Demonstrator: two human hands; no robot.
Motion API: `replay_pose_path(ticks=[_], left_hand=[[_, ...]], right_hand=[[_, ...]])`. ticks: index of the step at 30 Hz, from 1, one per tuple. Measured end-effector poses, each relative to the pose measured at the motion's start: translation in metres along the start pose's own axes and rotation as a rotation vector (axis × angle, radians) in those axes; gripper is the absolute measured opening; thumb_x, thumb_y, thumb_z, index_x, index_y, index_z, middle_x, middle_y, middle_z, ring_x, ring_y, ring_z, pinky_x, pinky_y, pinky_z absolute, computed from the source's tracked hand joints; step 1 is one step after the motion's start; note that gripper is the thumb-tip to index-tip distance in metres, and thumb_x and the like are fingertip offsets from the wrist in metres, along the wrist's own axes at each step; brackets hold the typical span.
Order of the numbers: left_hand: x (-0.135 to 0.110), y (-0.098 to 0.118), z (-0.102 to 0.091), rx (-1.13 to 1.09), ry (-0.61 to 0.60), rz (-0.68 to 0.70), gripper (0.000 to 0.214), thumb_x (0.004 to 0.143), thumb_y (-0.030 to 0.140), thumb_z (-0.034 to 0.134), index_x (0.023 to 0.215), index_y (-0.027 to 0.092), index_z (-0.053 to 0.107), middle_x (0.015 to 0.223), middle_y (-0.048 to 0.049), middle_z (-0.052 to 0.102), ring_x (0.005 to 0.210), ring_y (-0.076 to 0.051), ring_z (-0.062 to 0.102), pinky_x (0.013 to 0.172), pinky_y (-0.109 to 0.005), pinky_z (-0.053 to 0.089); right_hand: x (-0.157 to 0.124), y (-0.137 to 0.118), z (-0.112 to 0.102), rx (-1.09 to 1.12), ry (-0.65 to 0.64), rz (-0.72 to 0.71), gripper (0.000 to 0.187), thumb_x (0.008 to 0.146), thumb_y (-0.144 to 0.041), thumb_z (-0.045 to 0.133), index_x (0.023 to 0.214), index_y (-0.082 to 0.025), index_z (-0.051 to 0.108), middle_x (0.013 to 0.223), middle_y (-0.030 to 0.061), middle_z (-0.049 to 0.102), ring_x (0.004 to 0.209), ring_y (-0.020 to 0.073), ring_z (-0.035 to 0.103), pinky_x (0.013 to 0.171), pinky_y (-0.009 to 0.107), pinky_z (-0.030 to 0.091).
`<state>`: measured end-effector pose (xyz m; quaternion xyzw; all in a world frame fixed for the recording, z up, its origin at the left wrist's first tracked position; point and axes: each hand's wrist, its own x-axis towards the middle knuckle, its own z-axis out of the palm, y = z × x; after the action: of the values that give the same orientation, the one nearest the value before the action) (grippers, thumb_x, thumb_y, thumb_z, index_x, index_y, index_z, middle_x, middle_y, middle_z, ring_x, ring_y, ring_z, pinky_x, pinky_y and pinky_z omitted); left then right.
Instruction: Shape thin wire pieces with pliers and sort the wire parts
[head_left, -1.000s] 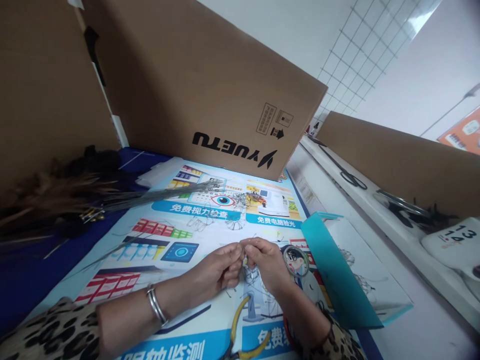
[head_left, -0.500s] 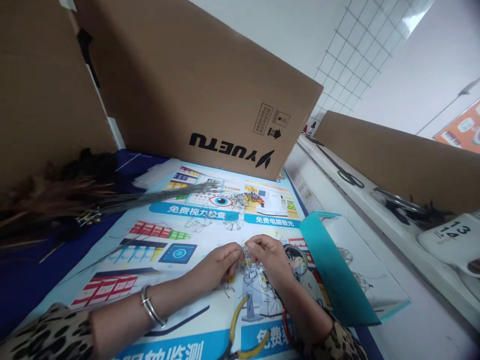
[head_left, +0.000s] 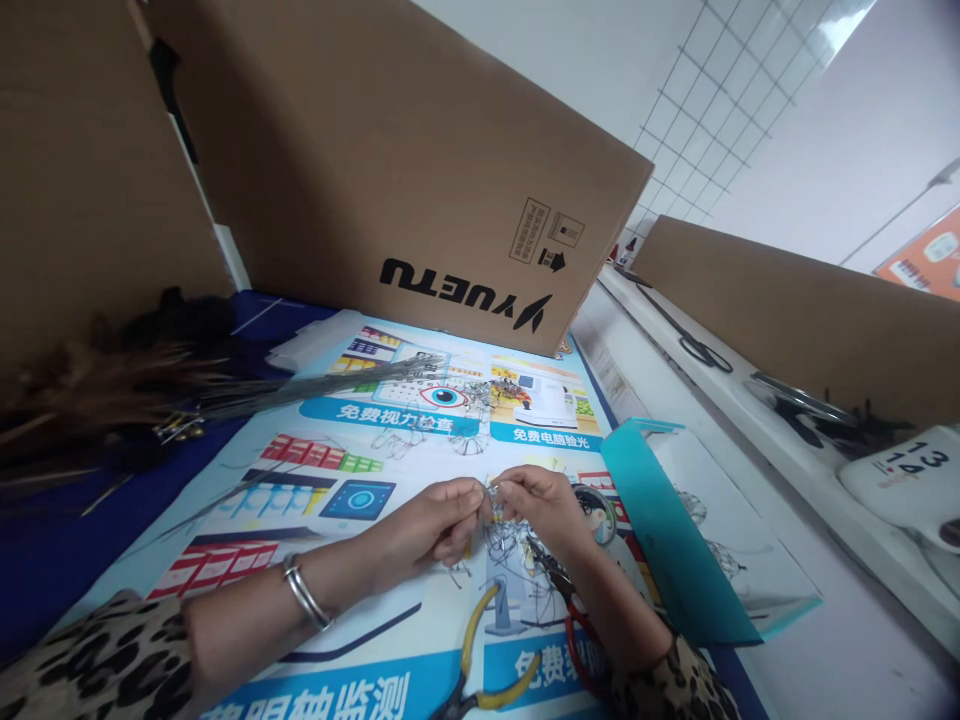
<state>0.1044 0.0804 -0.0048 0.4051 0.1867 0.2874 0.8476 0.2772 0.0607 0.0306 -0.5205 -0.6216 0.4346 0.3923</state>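
My left hand (head_left: 448, 515) and my right hand (head_left: 541, 505) meet over the printed sheet, fingertips pinched. Between them is a small bent-wire piece (head_left: 496, 500), partly hidden by the fingers; its exact form is too fine to tell. Just below it, a tangle of thin wire pieces (head_left: 504, 545) lies on the sheet. Pliers with yellow handles (head_left: 471, 655) rest open near the front edge. A red-handled tool (head_left: 576, 635) lies partly under my right forearm.
A bundle of straight wires (head_left: 322, 388) and brown feathery material (head_left: 82, 400) lie at left. Loose wire shapes (head_left: 469, 440) lie farther back. A large cardboard box (head_left: 420, 200) walls the back. At right stand a teal-edged box (head_left: 667, 540) and a ledge with scissors (head_left: 705, 352).
Both hands stay together, pinching the wire piece, with slight finger shifts. The left fingers look a little less curled. The view has shifted slightly.
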Motion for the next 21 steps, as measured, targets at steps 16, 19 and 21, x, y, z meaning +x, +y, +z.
replay_pose_path(ticks=[16, 19, 21], left_hand=[[-0.003, -0.007, 0.009, 0.376, 0.183, 0.08, 0.031, 0.086, 0.046, 0.036, 0.079, 0.018, 0.048, 0.042, 0.0083, 0.035, 0.036, -0.006, 0.026, 0.037, -0.018, 0.022], [-0.004, -0.006, 0.01, 0.577, 0.263, 0.142, 0.03, 0.087, 0.043, 0.033, 0.078, 0.018, 0.048, 0.047, 0.0071, 0.037, 0.042, -0.009, 0.033, 0.041, -0.019, 0.027], [-0.006, -0.003, 0.012, 0.729, 0.322, 0.194, 0.028, 0.087, 0.039, 0.033, 0.077, 0.019, 0.048, 0.052, 0.0056, 0.04, 0.048, -0.01, 0.038, 0.046, -0.02, 0.03]], right_hand=[[-0.005, -0.008, 0.019, -0.006, 0.176, 0.051, 0.016, 0.074, -0.032, 0.058, 0.079, -0.016, 0.058, 0.06, -0.0027, 0.057, 0.048, 0.0069, 0.045, 0.046, 0.018, 0.036], [-0.007, -0.012, 0.022, -0.052, 0.232, 0.082, 0.02, 0.075, -0.036, 0.056, 0.071, -0.016, 0.057, 0.052, -0.0046, 0.051, 0.043, 0.0063, 0.04, 0.041, 0.018, 0.031], [-0.008, -0.016, 0.023, -0.088, 0.255, 0.093, 0.022, 0.075, -0.036, 0.055, 0.067, -0.015, 0.057, 0.047, -0.0057, 0.046, 0.041, 0.0063, 0.039, 0.04, 0.018, 0.029]])
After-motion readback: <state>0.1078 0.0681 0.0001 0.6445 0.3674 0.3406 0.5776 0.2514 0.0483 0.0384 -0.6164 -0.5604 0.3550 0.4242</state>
